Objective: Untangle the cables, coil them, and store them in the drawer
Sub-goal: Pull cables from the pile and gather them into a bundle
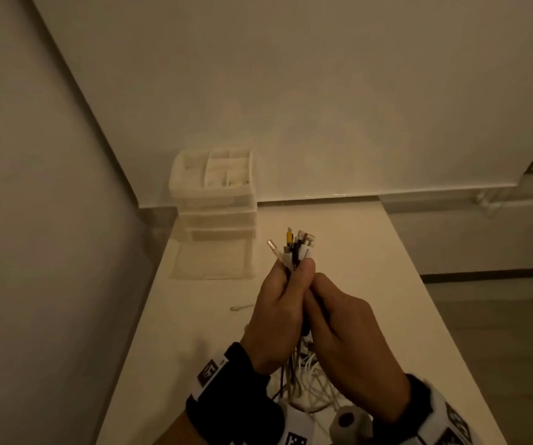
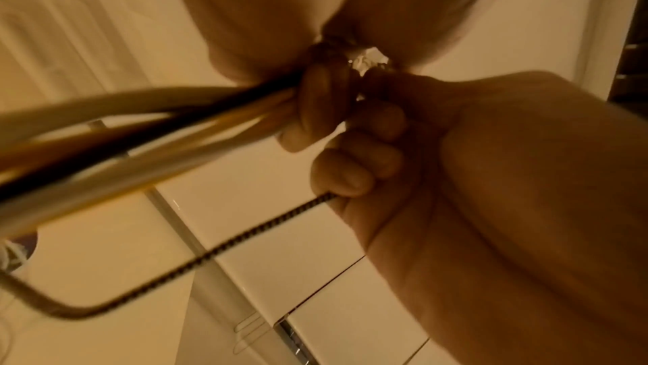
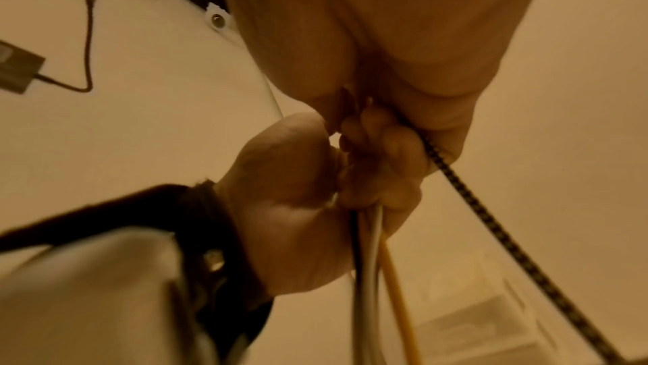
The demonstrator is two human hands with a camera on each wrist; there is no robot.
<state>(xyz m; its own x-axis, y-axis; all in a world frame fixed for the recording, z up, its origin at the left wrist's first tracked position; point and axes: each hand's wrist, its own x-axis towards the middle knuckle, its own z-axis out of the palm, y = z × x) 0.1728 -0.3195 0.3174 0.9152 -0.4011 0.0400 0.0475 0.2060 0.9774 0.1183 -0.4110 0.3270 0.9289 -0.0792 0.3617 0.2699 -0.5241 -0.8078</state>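
Both hands are raised together above the white table (image 1: 371, 268). My left hand (image 1: 279, 303) grips a bundle of cables (image 1: 294, 252) just below their plug ends, which fan upward. White, black and yellow cables (image 3: 368, 274) hang from that left hand (image 3: 298, 191). Pressed against it, my right hand (image 1: 345, 322) has its fingers curled round a black-and-white braided cable (image 3: 490, 221). In the left wrist view that braided cable (image 2: 210, 253) leaves under the little finger of the right hand (image 2: 490, 191). The rest lies in a loose pile (image 1: 310, 393) below my wrists.
A translucent white drawer unit (image 1: 214, 194) stands at the table's far left corner, its bottom drawer (image 1: 214, 258) pulled out toward me. One loose white connector (image 1: 241, 307) lies on the table left of my hands. A wall runs along the left.
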